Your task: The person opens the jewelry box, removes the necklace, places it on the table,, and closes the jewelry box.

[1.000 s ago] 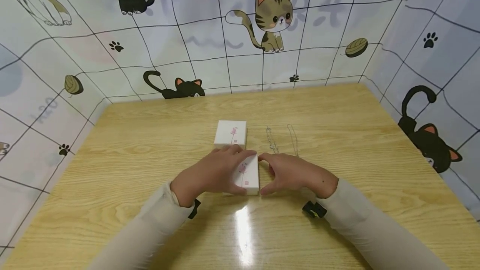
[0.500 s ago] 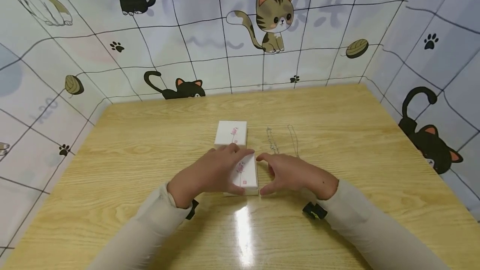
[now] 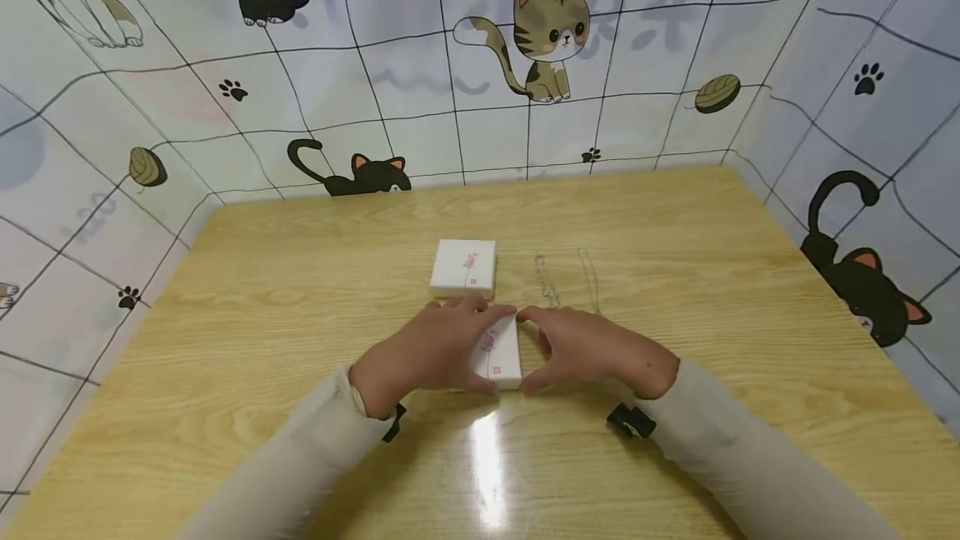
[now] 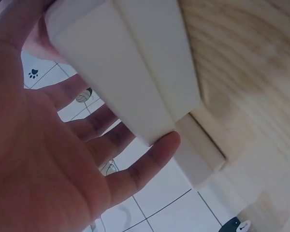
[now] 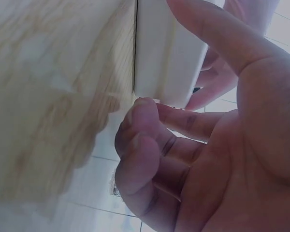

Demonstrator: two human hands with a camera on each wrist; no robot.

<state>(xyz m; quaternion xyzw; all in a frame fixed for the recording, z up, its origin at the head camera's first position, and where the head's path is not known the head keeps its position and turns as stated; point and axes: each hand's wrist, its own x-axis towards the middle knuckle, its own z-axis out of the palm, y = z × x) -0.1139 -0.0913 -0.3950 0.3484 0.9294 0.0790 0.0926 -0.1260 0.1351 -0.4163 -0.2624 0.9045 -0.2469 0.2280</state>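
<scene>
A white gift box [image 3: 498, 357] with a pink flower print lies on the table in front of me. My left hand [image 3: 427, 348] reaches over its left part and grips the lid, thumb at the near edge and fingers at the far edge. My right hand [image 3: 588, 344] holds the right end, with thumb and index fingertip at its two corners and the other fingers curled under the palm. In the left wrist view, a seam between lid and base runs along the side of the box [image 4: 121, 72]. The right wrist view shows the index fingertip against the box end [image 5: 159, 58].
A second, matching white box [image 3: 462, 263] sits just beyond the first. Two thin silver chains [image 3: 550, 286] lie to its right, the right-hand chain [image 3: 595, 277] partly behind my right hand. A cat-patterned backdrop [image 3: 480, 65] surrounds the wooden table [image 3: 300, 273].
The left hand and the box lid shifted slightly left, then back to the right, over the base. The right hand has stayed nearly still. The chains and far box have not moved.
</scene>
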